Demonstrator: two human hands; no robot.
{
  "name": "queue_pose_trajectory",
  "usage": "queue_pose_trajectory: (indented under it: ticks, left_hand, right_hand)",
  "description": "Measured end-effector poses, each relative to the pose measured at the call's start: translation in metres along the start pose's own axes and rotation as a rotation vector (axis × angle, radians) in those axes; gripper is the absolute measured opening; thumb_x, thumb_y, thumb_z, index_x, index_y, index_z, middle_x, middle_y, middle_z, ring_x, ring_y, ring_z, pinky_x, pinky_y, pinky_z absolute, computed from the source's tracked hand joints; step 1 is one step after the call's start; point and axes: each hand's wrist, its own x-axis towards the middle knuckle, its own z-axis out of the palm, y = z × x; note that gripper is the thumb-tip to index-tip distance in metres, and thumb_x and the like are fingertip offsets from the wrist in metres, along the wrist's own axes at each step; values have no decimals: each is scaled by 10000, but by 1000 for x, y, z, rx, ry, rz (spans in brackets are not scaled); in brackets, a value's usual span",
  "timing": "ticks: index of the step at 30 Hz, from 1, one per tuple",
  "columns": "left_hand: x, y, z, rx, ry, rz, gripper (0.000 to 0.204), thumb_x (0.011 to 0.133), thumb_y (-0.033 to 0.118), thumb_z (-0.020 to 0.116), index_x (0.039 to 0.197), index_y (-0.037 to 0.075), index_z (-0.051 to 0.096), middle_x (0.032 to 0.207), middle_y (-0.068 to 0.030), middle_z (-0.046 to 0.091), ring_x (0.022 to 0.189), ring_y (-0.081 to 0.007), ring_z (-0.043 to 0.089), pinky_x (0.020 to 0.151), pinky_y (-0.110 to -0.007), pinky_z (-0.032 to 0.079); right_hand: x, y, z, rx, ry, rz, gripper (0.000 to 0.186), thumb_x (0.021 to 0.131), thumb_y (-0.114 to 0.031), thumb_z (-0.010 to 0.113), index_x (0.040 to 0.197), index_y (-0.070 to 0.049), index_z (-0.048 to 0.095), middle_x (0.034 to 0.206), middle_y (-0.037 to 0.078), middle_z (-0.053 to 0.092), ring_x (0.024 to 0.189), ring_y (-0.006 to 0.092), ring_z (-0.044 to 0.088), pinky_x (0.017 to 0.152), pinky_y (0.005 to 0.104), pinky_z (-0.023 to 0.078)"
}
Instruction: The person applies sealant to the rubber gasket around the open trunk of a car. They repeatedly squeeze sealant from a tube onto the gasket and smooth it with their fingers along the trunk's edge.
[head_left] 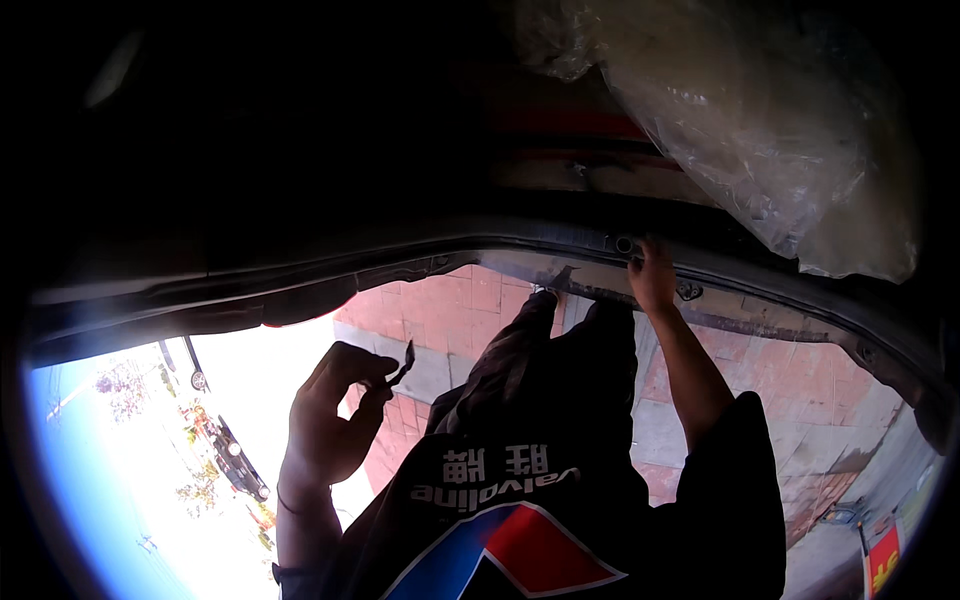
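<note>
My left hand (340,405) is raised at the left, thumb and fingers pinched on a thin, dark, curved piece (406,362). That piece sticks out past the fingertips, and its kind is too dark to tell. On the right, my right hand (653,278) reaches to the dark trim edge (560,252) of what looks like a car's rear opening. Its fingers are bent at the edge, just beside a small round ring-shaped part (626,244). What lies between these fingertips is hidden.
Crumpled clear plastic sheeting (760,140) hangs at the upper right. A dark latch-like part (689,290) sits on the edge right of my right hand. Reddish paving (440,308) lies beneath my legs. Parked vehicles (232,450) stand in bright light at far left.
</note>
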Motion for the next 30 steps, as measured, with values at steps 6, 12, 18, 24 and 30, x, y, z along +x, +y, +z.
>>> queue_pose_trajectory:
  ticks: [6, 12, 18, 24, 30]
  left_hand:
    - [22, -2, -33, -847, -281, 413, 548, 897, -135, 622, 1407, 7, 484, 977, -53, 602, 857, -117, 609, 709, -244, 522]
    - [-7, 22, -86, -812, -178, 518, 555, 913, -92, 628, 1428, 19, 454, 1007, -78, 618, 881, -148, 657, 715, -257, 568]
    - [-39, 18, -134, -805, -112, 530, 599, 912, -68, 656, 1461, 31, 440, 1026, -55, 622, 944, -112, 616, 812, -273, 529]
    - [-27, 14, -167, -1216, -204, 698, 566, 880, -54, 590, 1424, -7, 441, 972, -87, 631, 717, -152, 590, 637, -274, 496]
    - [-18, 70, -269, -300, 957, 1135, 383, 809, -36, 624, 1187, 14, 587, 1060, -160, 609, 932, -381, 652, 802, -419, 539]
  right_hand:
    - [-6, -229, -177, 1206, -232, -495, 486, 915, -184, 747, 1347, -35, 583, 1340, 142, 614, 1291, 252, 566, 1072, 387, 451]
    - [-38, -386, -250, 938, -472, -790, 640, 814, -276, 863, 1330, -24, 580, 1236, 127, 651, 1163, 255, 639, 996, 398, 523]
    - [-58, -439, -271, 975, -491, -597, 203, 925, -172, 760, 1057, -35, 690, 940, 18, 657, 831, 98, 632, 710, 255, 522]
    - [-46, -453, -312, 1027, -322, -554, 183, 823, -146, 707, 959, -24, 688, 866, 52, 684, 822, 152, 645, 772, 304, 517]
    - [-74, -501, -391, 896, 111, -678, 243, 815, -171, 718, 983, -7, 655, 810, 71, 634, 736, 177, 602, 754, 379, 550]
